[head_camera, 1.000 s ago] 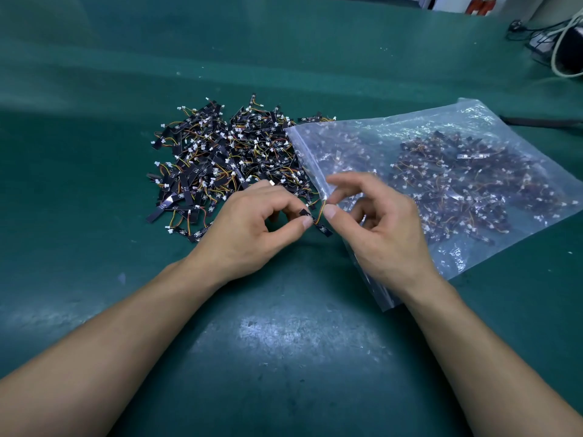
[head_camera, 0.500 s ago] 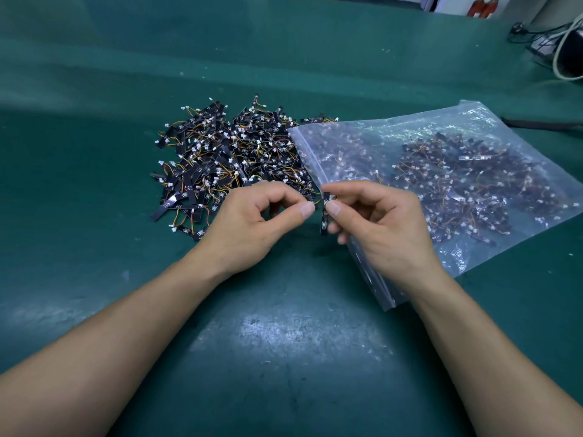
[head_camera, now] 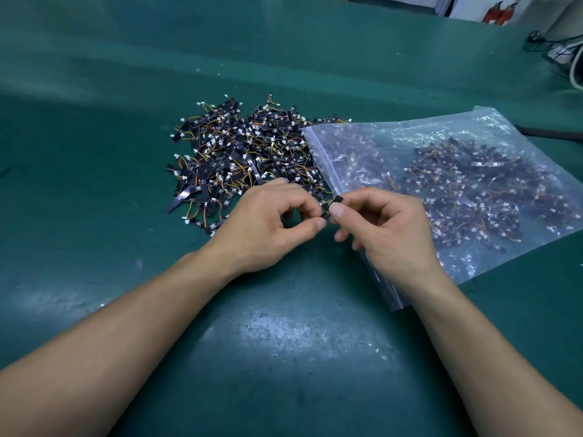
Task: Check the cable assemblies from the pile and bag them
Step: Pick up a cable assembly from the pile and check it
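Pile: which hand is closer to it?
Left. The left hand overlaps the pile's near edge; the right hand is to the pile's right, over the bag edge. Both pinch one assembly.

Before me: a bench (head_camera: 94, 152) covered in dark green matting, with a scuffed patch (head_camera: 299, 329) near its front edge that shines pale under overhead light. At its far right corner lie black and white cables (head_camera: 558, 48). Beyond the far edge are a white wall (head_camera: 467, 4) and two red objects (head_camera: 498, 12).
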The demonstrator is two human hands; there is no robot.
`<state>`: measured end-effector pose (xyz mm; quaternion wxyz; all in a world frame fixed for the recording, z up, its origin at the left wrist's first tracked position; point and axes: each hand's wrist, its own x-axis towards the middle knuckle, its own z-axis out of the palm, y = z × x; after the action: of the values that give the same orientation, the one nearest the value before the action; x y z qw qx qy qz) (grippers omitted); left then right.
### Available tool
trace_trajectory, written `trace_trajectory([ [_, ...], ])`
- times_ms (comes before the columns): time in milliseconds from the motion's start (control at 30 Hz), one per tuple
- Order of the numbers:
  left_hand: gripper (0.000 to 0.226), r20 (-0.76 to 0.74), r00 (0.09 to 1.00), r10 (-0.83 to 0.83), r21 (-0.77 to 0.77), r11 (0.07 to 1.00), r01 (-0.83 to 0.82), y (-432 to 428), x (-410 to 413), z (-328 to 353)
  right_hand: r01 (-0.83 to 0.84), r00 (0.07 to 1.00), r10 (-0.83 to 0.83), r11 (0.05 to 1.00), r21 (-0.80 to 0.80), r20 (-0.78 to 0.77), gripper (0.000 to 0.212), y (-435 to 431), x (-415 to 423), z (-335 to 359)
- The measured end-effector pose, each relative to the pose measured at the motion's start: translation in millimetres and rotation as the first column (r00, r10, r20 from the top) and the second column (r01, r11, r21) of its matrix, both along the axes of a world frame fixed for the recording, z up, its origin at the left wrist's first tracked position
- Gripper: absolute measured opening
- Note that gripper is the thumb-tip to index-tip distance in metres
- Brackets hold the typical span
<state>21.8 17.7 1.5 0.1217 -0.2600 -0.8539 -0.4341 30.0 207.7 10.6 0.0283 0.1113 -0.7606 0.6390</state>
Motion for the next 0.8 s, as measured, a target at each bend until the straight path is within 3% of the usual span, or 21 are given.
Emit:
trace_trajectory([
  [200, 0.009, -0.006, 1.000, -0.014, 0.020, 1.000, 0.015, 0.3, 1.6, 0.4, 0.059, 0.997, -0.058, 0.998, 0.031, -0.051, 0.021, -1.0, 1.6, 1.5],
  [467, 0.006, 0.122, 0.992, 0.034, 0.196, 0.979, -0.058, 1.4, 2.2, 0.8, 0.062, 0.998, -0.061, 0.998, 0.014, -0.035, 0.022, 2.8, 0.3, 1.2],
  [800, 0.005, 0.169, 0.986, 0.003, 0.233, 0.971, -0.043, 2.7, 2.7, 2.2, 0.036, 0.997, -0.030, 0.996, 0.077, -0.071, 0.020, 6.2, -2.4, 0.4],
])
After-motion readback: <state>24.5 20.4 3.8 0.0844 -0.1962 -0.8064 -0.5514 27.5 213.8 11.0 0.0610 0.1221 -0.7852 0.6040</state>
